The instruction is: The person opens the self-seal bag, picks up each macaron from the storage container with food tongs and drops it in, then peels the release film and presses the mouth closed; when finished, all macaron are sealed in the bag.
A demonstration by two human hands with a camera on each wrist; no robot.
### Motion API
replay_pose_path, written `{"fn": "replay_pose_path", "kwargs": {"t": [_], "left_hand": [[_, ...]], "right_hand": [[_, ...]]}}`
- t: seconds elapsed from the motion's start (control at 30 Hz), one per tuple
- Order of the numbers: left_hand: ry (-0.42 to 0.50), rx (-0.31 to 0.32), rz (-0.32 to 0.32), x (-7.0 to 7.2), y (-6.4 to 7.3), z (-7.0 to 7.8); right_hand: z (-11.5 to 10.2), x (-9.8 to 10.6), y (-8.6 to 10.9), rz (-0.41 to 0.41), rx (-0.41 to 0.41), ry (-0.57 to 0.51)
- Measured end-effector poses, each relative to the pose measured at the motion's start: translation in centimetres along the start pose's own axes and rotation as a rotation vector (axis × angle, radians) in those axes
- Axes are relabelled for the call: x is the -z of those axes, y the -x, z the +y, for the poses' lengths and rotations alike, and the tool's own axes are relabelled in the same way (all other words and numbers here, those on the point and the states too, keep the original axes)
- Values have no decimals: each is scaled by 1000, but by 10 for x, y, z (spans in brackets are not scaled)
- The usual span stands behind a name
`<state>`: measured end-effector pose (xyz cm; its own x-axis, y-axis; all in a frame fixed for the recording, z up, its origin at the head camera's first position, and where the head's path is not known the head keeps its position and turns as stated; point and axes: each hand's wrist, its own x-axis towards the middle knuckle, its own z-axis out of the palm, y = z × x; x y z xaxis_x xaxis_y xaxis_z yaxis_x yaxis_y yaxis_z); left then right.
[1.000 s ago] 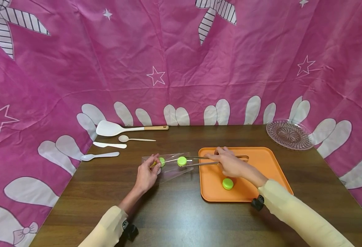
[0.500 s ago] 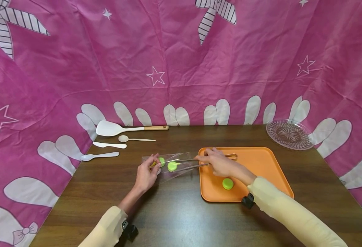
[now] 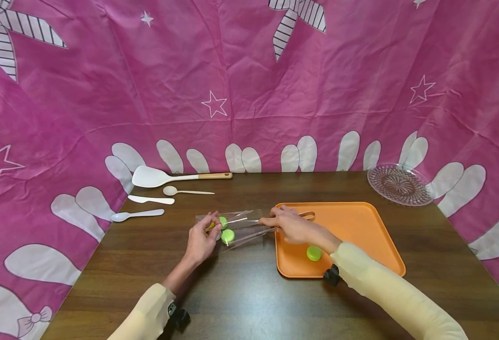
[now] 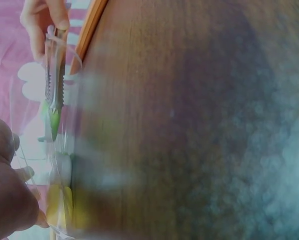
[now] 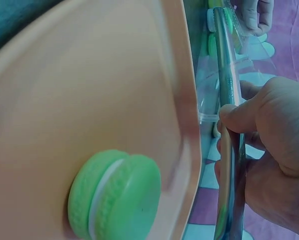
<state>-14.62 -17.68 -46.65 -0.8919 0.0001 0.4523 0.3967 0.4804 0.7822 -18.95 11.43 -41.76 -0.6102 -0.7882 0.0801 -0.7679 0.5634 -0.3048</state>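
Observation:
My left hand (image 3: 202, 238) pinches the closed end of a clear plastic bag (image 3: 251, 231) lying on the table. Inside the bag sit a green macaron (image 3: 222, 222), a second green macaron (image 3: 228, 236) and a yellow macaron (image 4: 59, 205); a whitish one is partly hidden by my fingers. My right hand (image 3: 289, 225) grips metal tongs (image 5: 229, 125), their tips reaching into the bag beside the second green macaron. Whether the tips still squeeze it, I cannot tell. Under my right forearm, another green macaron (image 3: 314, 253) rests on the orange tray (image 3: 360, 231).
A white spatula (image 3: 151, 177) with a wooden handle lies at the back left. Near it are a beige spoon (image 3: 171, 191), a white knife (image 3: 151, 200) and a white spoon (image 3: 136, 215). A clear patterned plate (image 3: 398, 184) sits at the back right.
My right hand has moved left with the tongs, carrying a green macaron from the bag's mouth deeper inside, beside the other one. My left hand has stayed in place.

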Motion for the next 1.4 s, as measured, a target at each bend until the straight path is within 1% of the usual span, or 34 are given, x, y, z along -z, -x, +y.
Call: {"fn": "replay_pose_path", "kwargs": {"t": [0.2,0.4,0.57,0.77,1.13,1.4], "left_hand": [[5,5,-6,-1,-1,-2],[19,-5,-3,0,0,-2],[14,-9,-3,-1,0,-2],[5,2,-3,0,0,-1],[-5,7,-5,1,1,-1],[-10,14,-6,1,1,-1]], "right_hand": [[-2,-4,-6,22,43,18],[-4,-5,-13,8,71,25],[-6,-7,-18,-14,79,11],[-8,-9,-24,-18,84,-1],[-12,-11,-34,-26,126,28],[-15,-13,-38,-37,118,19]]}}
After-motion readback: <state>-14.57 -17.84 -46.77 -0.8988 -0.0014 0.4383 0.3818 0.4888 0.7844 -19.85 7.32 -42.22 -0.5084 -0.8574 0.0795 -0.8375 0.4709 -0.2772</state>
